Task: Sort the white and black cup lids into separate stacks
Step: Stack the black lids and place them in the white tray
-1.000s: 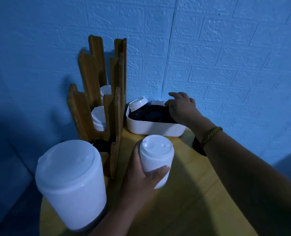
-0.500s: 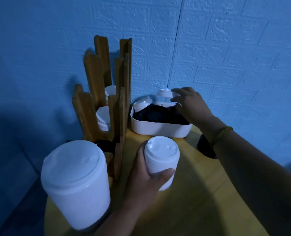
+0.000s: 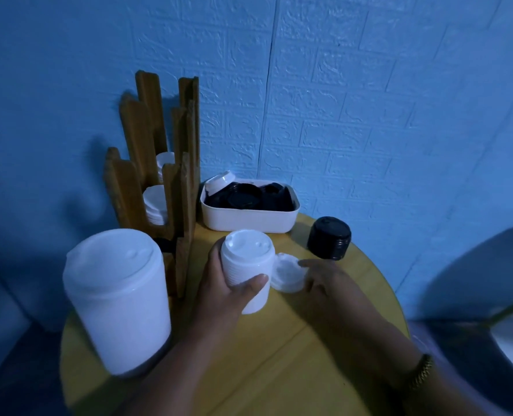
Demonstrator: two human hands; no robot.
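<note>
— White plastic catches the eye first. What has the left hand [image 3: 219, 283] got?

— It is wrapped round the white stack [image 3: 246, 265] of lids, thumb across the front, fingers behind. The stack stands upright on the yellow table [image 3: 279, 370], near the middle.

— And the right hand [image 3: 324, 277]?

— It pinches a single white lid [image 3: 288, 273] by its far edge. That lid is tilted on its side, just beside the white stack, at about the stack's mid-height. It's blurred, so I can't say whether the two touch. A gold bracelet [image 3: 421, 372] sits on that wrist.

— Where are the black ones?

— A black stack [image 3: 329, 238] stands on the table towards the right, near the wall, apart from both hands. More black lids [image 3: 246, 198] lie jumbled in the white tub [image 3: 249, 222] behind the white stack, and one leaning white lid [image 3: 220, 179] is propped on the tub's left corner.

— What's that timber thing?

— A wooden rack [image 3: 135, 187] in the corner, left of the tub, against the blue wall [image 3: 369, 85]. White lids sit piled in two of its slots, the rack lids [image 3: 154, 205] in the middle one being easiest to see. Something dark sits in the lowest slot; I can't make it out.

— And the big thing up front?

— A large white lidded cup [image 3: 117, 295] at the table's left edge, tilted slightly and blurred.
</note>
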